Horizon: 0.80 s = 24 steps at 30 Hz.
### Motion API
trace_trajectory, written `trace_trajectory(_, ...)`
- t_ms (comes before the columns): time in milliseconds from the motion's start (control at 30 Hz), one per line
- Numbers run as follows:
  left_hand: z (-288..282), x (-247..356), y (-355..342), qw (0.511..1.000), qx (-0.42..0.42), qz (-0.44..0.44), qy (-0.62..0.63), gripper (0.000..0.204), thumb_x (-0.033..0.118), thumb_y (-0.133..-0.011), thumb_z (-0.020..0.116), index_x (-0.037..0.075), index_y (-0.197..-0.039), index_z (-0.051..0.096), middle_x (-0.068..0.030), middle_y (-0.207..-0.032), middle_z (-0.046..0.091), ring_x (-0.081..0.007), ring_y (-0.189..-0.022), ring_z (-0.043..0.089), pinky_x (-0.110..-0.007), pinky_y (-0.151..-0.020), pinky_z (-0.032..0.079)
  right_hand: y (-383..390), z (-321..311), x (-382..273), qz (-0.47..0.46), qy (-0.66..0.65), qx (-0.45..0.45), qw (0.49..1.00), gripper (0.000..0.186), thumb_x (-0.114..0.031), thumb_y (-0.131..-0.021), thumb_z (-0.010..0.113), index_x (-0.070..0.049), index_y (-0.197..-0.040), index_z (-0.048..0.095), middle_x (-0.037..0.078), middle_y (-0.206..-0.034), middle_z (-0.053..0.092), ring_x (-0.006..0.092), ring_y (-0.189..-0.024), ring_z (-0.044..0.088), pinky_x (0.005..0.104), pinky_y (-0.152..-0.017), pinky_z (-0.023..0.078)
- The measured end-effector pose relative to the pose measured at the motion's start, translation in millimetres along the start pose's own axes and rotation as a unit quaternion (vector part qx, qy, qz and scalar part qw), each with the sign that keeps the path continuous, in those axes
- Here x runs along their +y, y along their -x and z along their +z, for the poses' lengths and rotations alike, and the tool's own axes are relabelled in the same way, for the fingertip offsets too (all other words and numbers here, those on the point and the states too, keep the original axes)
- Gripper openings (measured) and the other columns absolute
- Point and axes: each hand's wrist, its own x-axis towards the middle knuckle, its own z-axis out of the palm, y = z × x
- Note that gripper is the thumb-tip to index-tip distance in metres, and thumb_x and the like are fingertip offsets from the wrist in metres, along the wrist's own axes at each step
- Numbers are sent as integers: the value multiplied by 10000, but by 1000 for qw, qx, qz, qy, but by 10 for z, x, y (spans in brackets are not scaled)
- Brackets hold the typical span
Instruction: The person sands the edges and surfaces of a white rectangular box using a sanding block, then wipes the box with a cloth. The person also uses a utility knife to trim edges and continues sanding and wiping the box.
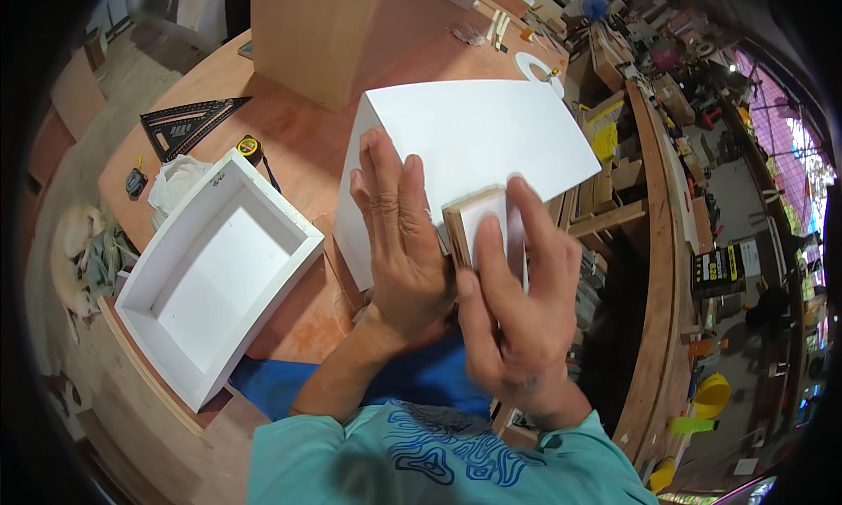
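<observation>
A white box-shaped piece (478, 128) with a smooth top stands on the work table in front of me. My left hand (396, 216) lies along its near left side, fingers stretched out and close together, palm turned towards the right. In my right hand (526, 295) is a small wooden block (469, 229) with a pale face and brown layered edges. Thumb and fingers grip it at the near edge of the white piece, right beside my left hand. Its underside is hidden.
An open white drawer box (232, 259) rests at the left. Beyond it are a black speed square (189, 124) and two tape measures (249, 147) (136, 182). A tall wooden panel (311, 36) stands at the back. Cluttered shelving (653, 242) runs along the right.
</observation>
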Motion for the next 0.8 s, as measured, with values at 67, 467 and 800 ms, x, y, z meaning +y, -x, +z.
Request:
trace_trajectory(67, 72, -33, 6, 1000, 20, 16, -9, 798, 212, -933, 703, -111, -1508, 253, -424, -1571, 200, -571, -1477, 216, -680, -1162, 217, -130, 45, 113, -18, 27, 5, 999, 434, 18, -856, 658, 76, -1285, 631, 333, -1420, 500, 417, -1120, 577, 471, -969, 450)
trace_trajectory(467, -61, -156, 28, 998, -27, -17, 49, 830, 20, -789, 612, 51, -1550, 282, -291, -1658, 123, -506, -1536, 79, -623, -1221, 145, -80, 319, 877, 46, 28, 146, 988, 454, -32, -829, 698, 25, -1277, 651, 273, -1359, 580, 347, -981, 593, 444, -920, 453)
trace_trajectory(800, -54, -201, -33, 998, -18, 49, -32, 519, 156, -934, 663, 85, -1374, 396, -264, -1622, 227, -460, -1522, 194, -591, -1218, 225, 195, 226, 196, 3, -12, 74, 997, 504, -164, -834, 655, 86, -1269, 608, 320, -1402, 528, 380, -1004, 563, 504, -961, 449)
